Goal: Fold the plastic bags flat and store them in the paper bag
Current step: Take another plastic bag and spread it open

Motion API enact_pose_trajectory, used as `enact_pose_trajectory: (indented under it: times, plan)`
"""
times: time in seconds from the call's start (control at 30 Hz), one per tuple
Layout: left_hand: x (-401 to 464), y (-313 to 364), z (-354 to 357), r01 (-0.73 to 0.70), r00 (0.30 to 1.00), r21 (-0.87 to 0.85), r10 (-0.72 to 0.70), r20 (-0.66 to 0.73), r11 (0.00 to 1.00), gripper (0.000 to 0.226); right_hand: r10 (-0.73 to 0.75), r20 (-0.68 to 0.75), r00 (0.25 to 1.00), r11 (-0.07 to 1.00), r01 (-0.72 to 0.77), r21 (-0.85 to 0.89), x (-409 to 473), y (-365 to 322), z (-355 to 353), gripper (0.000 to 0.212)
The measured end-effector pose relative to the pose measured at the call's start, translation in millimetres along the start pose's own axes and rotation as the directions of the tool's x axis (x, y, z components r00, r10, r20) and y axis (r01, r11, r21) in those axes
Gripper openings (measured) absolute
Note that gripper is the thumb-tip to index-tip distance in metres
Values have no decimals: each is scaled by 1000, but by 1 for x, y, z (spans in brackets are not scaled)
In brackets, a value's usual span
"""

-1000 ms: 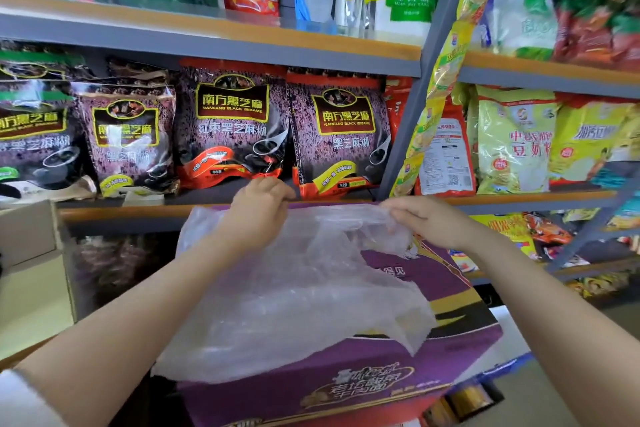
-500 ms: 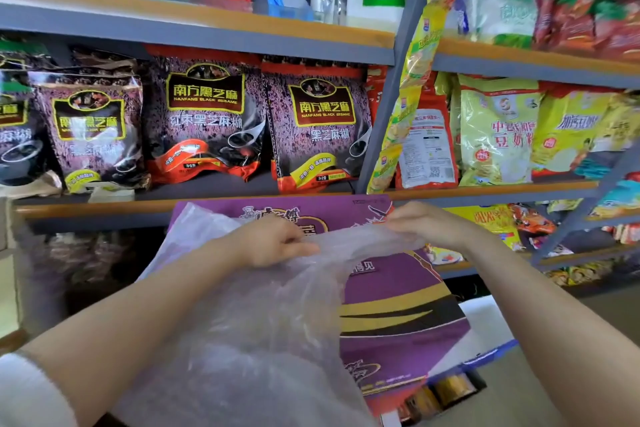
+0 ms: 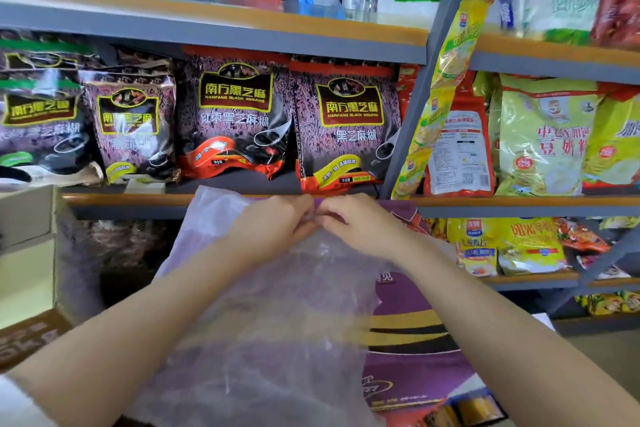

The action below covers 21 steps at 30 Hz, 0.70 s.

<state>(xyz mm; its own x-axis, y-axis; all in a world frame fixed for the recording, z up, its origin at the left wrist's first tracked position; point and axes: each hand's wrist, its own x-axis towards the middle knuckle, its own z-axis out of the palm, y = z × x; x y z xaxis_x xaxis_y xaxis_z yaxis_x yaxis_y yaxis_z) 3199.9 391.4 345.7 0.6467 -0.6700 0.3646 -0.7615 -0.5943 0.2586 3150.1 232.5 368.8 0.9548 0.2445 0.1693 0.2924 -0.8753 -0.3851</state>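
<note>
While hands (image 3: pixel 313 218) pinch, plastic bag (image 3: pixel 277 322) trails toward camera

head cam | forward-down | close over hands (image 3: pixel 313 225) | facing shelves (image 3: pixel 214 22)

Thin translucent plastic bag (image 3: pixel 270 315) (crinkled, faintly glossy), glossy printed purple box (image 3: pixel 419 357), shiny foil snack packets (image 3: pixel 239 118), grey metal shelf (image 3: pixel 207 35)

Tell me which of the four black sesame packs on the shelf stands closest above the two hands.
The rightmost pack, next to the grey shelf post. Its bottom edge is directly above where the left hand and right hand meet; the others sit further left.
</note>
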Motion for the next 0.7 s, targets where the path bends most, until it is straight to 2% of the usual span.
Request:
enact_pose_trajectory:
  times: [0.07,0.13,0.2,0.27,0.47,0.53,0.6,0.7]
  plan:
    - [-3,-7,-5,39,998,39,-41,57,998,33,7,94,996,997,-14,75,2,9,-3,17]
    - [-8,-20,-8,89,976,134,-113,184,987,36,18,200,980,994,-39,105,-1,20,-5,17]
    - [-13,-35,-10,134,950,150,-170,260,980,41,63,241,968,992,-87,92,-3,32,-7,17]
    - [-18,-47,-10,131,941,132,-166,295,982,40,121,242,963,988,-140,60,-5,46,-7,14]
    - [-17,-57,-1,174,968,36,-178,177,984,30,236,265,935,969,-206,-137,-3,62,-3,11]
    - [-16,-54,2,169,973,43,-174,154,985,19,258,257,931,965,-235,-119,1,62,1,6]
    - [-17,-50,5,180,969,121,-197,147,976,21,261,235,936,965,-254,-62,3,63,6,12]
    - [-19,-46,17,170,957,393,-246,151,904,41,239,192,952,968,-218,-124,0,66,12,13]
